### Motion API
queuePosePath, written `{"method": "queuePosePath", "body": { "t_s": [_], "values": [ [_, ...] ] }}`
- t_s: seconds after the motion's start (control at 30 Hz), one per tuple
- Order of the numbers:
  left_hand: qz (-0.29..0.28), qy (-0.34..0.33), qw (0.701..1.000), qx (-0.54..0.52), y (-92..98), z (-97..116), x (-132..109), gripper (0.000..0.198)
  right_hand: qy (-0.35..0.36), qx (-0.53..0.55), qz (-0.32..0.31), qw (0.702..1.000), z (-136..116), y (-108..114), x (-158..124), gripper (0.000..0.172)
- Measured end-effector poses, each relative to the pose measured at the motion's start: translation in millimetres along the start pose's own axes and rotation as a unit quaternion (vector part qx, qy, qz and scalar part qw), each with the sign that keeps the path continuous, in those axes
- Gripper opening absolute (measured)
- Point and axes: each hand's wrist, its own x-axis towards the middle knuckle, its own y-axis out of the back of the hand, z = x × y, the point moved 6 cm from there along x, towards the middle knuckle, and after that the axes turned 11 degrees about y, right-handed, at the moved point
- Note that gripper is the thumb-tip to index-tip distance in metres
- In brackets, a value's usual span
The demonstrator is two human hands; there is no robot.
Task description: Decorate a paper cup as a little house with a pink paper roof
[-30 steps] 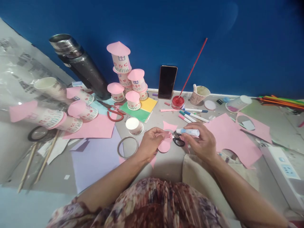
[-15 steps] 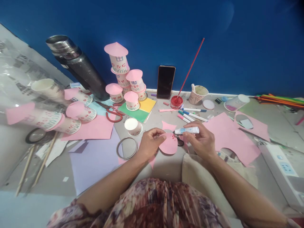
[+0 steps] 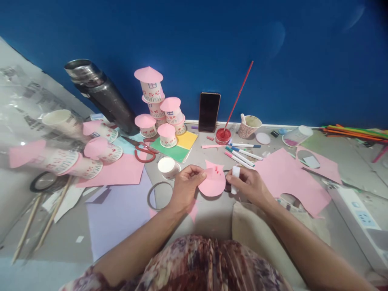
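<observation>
My left hand (image 3: 188, 186) pinches the left edge of a round pink paper piece (image 3: 212, 184), which has small red marks near its top. Just right of the paper, my right hand (image 3: 247, 182) grips a white glue tube (image 3: 235, 180), held nearly upright. A dark-handled tool, partly hidden, lies between the paper and the tube. Beyond my left hand stands a white paper cup (image 3: 168, 167), with a grey tape roll (image 3: 159, 195) nearer me. Decorated cups with pink cone roofs (image 3: 149, 75) stand stacked behind.
A phone (image 3: 209, 112) leans on the blue wall beside a red paint pot (image 3: 223, 136) with a brush. Markers (image 3: 242, 155), red scissors (image 3: 145, 155), cut pink paper (image 3: 285, 173), a black flask (image 3: 103, 97) and a power strip (image 3: 357, 218) lie around.
The glue tube has turned from lying level over the paper's top to nearly upright at its right side. My left hand still holds the paper.
</observation>
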Motion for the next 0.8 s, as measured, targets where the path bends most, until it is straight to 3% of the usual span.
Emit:
{"method": "queuePosePath", "body": {
  "t_s": [0.17, 0.4, 0.8],
  "values": [
    [0.0, -0.004, 0.999, 0.035, -2.3, 2, -2, 0.029, 0.076, -0.097, 0.029, 0.992, -3, -1, 1, 0.03],
    [-0.015, -0.006, 0.998, 0.068, -5.8, 1, -4, 0.028, 0.081, -0.125, 0.031, 0.988, -1, 0, 2, 0.027],
    [-0.007, -0.042, 0.984, 0.172, -7.8, 1, -7, 0.016, 0.197, -0.216, 0.038, 0.955, -16, -4, -3, 0.027]
  ]
}}
